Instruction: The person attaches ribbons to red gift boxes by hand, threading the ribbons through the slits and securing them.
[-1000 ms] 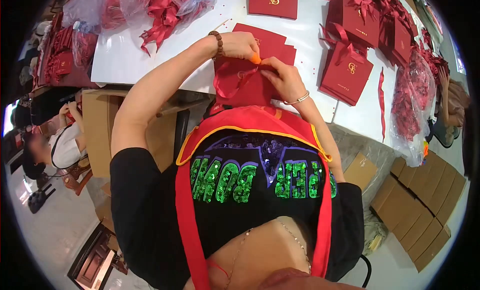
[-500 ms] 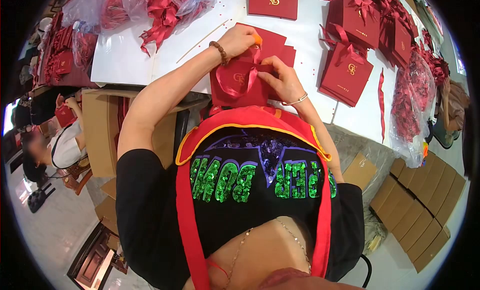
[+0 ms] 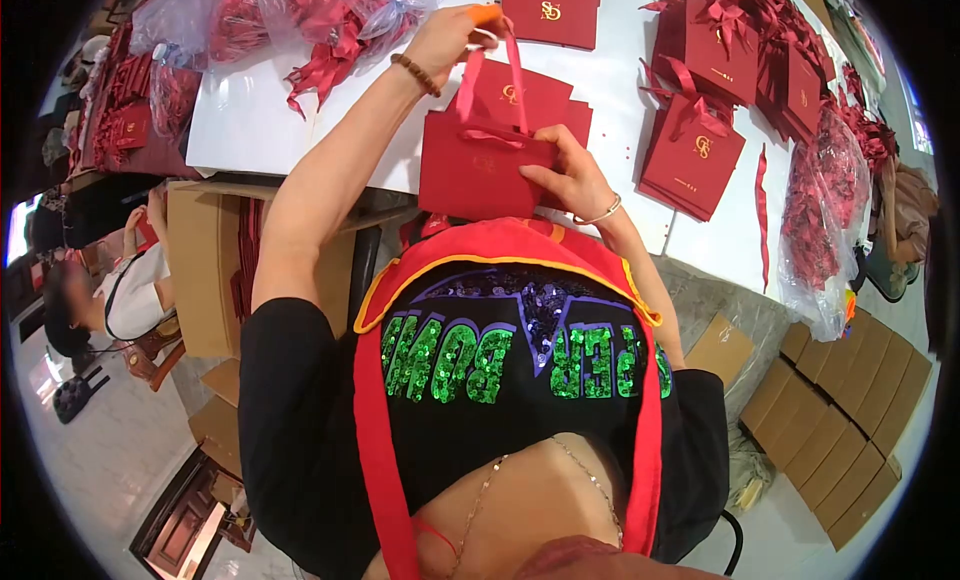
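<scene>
White tabletop [image 3: 250, 115] spreads beneath stacked red bags [image 3: 550, 95]. At its near edge, the head view shows a red bag [image 3: 470, 175], its upper right side pinched by the person's right hand [image 3: 575, 175]. The left hand [image 3: 450, 45] grips the ribbon handle [image 3: 516, 75] above it. The step seems to be drawing the handle upward; pulling further would call for a steady right-hand pinch.

Brown cartons [image 3: 835, 425] on the right-hand floor, dark stool [image 3: 78, 392] far left.

a black short-sleeved top [image 3: 470, 450] with green sequins [image 3: 487, 365], yellow-edged red apron [image 3: 477, 242], brown beaded bracelet [image 3: 416, 74], bangle [image 3: 599, 213] and orange finger cover [image 3: 484, 14].
</scene>
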A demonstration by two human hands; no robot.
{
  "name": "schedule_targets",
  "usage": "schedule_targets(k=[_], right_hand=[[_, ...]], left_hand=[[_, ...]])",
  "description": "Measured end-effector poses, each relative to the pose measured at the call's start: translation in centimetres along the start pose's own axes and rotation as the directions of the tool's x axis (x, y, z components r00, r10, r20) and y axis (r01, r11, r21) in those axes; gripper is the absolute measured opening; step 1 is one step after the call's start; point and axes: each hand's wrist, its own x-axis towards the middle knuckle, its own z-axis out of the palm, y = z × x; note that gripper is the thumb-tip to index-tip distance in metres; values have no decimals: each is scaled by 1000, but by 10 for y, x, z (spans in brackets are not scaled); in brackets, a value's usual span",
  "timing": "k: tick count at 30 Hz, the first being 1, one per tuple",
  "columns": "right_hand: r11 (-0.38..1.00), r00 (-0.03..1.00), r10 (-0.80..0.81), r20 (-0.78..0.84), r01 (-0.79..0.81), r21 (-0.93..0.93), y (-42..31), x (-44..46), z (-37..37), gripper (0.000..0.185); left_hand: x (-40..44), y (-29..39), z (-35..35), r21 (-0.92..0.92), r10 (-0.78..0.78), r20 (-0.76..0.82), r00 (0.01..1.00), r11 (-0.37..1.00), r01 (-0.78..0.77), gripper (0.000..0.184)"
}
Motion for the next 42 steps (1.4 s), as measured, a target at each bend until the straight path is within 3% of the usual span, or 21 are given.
schedule_targets(k=[1,3,5,6,8,11,12,15,16,17,18,19,22,25,26,29,33,36,38,39,42], right_hand=[[994,1000,-1,-29,4,106,3,-1,-2,35],[926,997,-2,-74,30,376,-4,-5,-7,34],[849,984,-80,-159,151,506,-16,-4,-10,35],[818,983,-79,-165,158,552,-19,-3,-12,36],[758,984,-50,-169,148,635,-29,-2,-13,37],[815,947,-129,-296,271,512,-19,12,-3,35],[902,943,-122,-310,235,361,-19,16,-6,37],[910,927,-111,-359,241,339,-30,7,-7,39],[947,833,-320,-451,298,-122,-23,14,-14,35],[938,851,-88,-518,246,244,-20,8,-19,26],[889,745,-107,-658,368,272,-17,10,-25,16],[895,672,-83,-736,374,241,-13,12,-35,10],[865,722,-207,-661,450,221,-17,0,-49,23],[940,860,-331,-388,267,-210,-35,-3,-38,10],[823,866,-442,-232,290,-488,-39,0,-37,8],[543,852,-519,-70,266,-797,-32,12,-27,17],[697,911,-392,-125,206,-687,-15,15,-21,22],[670,915,-353,-196,100,-736,-11,14,-24,22],[568,929,-315,-194,21,-823,-16,13,-27,19],[553,927,-311,-207,0,-833,-18,13,-26,17],[539,919,-358,-166,58,-840,-24,13,-18,17]], left_hand=[[-6,6,-3,108,17,-26,1000,994,-15,24],[-2,-10,-17,82,128,-202,971,990,-114,28],[-5,-33,-25,-60,68,-205,977,995,-81,28],[-11,-44,-22,-140,62,-161,985,986,-85,27],[-39,-42,5,4,131,-70,989,991,-132,23],[-67,-51,19,-322,66,251,966,946,19,25],[-73,-53,22,-412,71,357,931,907,88,26],[-79,-58,36,-588,157,633,758,734,339,28],[-73,-57,48,-546,1,421,907,799,253,28],[-64,-55,57,-472,-127,158,979,861,188,28],[-52,-78,53,-419,-48,-58,997,908,19,32],[-54,-76,46,-398,-67,-47,997,916,43,33],[-60,-77,32,-346,-86,-62,994,936,59,35],[-60,-99,25,-122,-35,-162,986,992,16,36],[-61,-104,24,-121,-32,-175,984,993,11,35],[-77,-93,31,-41,2,-212,977,999,-11,33],[-92,-99,31,28,57,-137,989,998,-54,34],[-90,-74,11,302,-54,-75,996,951,74,22],[-65,-90,-28,398,364,-252,897,884,-246,22],[-57,-81,-50,625,502,-357,788,755,-198,19],[-27,-96,-128,733,655,-563,504,677,-62,32]])
